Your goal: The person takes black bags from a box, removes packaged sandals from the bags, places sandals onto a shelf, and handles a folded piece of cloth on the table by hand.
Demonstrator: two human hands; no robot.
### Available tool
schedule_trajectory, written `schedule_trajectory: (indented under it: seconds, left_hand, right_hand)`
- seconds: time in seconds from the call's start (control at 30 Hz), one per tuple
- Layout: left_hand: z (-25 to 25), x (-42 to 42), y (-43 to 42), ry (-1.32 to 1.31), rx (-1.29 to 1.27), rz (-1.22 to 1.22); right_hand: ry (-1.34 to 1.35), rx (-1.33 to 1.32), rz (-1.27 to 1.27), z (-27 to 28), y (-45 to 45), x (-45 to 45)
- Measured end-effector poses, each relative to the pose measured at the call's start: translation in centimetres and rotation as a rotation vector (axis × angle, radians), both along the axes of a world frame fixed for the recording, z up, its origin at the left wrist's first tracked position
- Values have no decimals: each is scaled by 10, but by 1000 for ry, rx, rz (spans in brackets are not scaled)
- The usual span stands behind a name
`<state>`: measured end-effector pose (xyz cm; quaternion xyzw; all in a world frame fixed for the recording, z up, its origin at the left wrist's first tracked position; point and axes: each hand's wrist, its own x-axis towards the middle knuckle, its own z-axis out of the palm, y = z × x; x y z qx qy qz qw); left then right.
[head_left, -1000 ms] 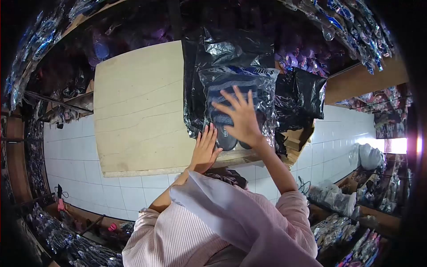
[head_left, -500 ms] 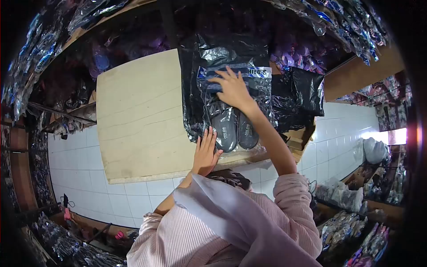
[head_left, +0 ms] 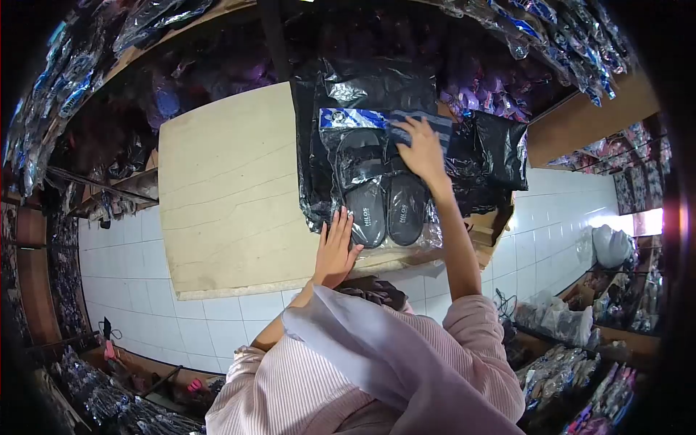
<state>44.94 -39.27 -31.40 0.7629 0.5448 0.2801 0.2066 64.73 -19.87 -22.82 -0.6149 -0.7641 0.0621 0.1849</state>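
Note:
A pair of dark grey sandals (head_left: 367,212) marked HILOS lies in a clear plastic bag, whose blue and white header (head_left: 353,119) is at the top. My right hand (head_left: 423,151) is flat, fingers apart, on a dark striped cloth (head_left: 441,129) that covers the right part of the header. Beside the lower left edge of the bagged sandals rests my left hand (head_left: 336,250), fingers stretched out and holding nothing. Black plastic packages (head_left: 308,167) lie under and behind the bag.
A pale board (head_left: 228,188) forms the work surface on the left. More black packages (head_left: 500,148) are piled at the right, above an open cardboard box (head_left: 493,235). Shelves of bagged goods (head_left: 558,51) surround me over a white tiled floor (head_left: 138,290).
My right hand has slid right across the header with the striped cloth beneath it, uncovering the header's left part and the sandal straps. My left hand stays in place.

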Motion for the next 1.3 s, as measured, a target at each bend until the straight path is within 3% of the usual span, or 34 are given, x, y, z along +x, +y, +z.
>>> schedule_trajectory:
  seconds: [0.2,0.33,0.47,0.6,0.67,0.73,0.83,0.93,1.0,1.07,1.13,1.2,1.3]
  left_hand:
    - [2,1,0,-5,-50,-6]
    - [1,1,0,10,-65,-9]
    - [-2,1,1,24,-70,-10]
    - [1,0,1,10,-72,-28]
    - [3,-1,1,16,-77,-28]
    - [4,-1,2,1,-83,-28]
    - [-2,-1,3,9,-41,-18]
    - [2,0,2,-38,-25,0]
    - [12,-2,3,-275,-55,28]
    - [1,-3,-2,-330,-73,94]
    - [-25,-8,2,-516,-14,-12]
    - [-19,-9,1,-439,-11,-3]
    - [-4,-8,1,-369,-7,7]
  right_hand:
    - [-67,43,349,11,-26,-75]
    - [-32,-34,513,17,-59,-79]
    - [-33,86,472,19,-81,-39]
    - [4,75,129,11,-70,8]
    - [300,95,32,-6,-49,30]
    - [391,87,-37,-15,-34,34]
    - [119,109,35,9,-58,1]
    - [112,113,231,10,-96,-32]
    - [112,84,317,7,-121,-39]
    - [186,17,382,-3,-148,-41]
    - [133,-32,447,-18,-171,-33]
    - [133,-122,453,-24,-192,-18]
    - [65,-36,331,-49,-218,14]
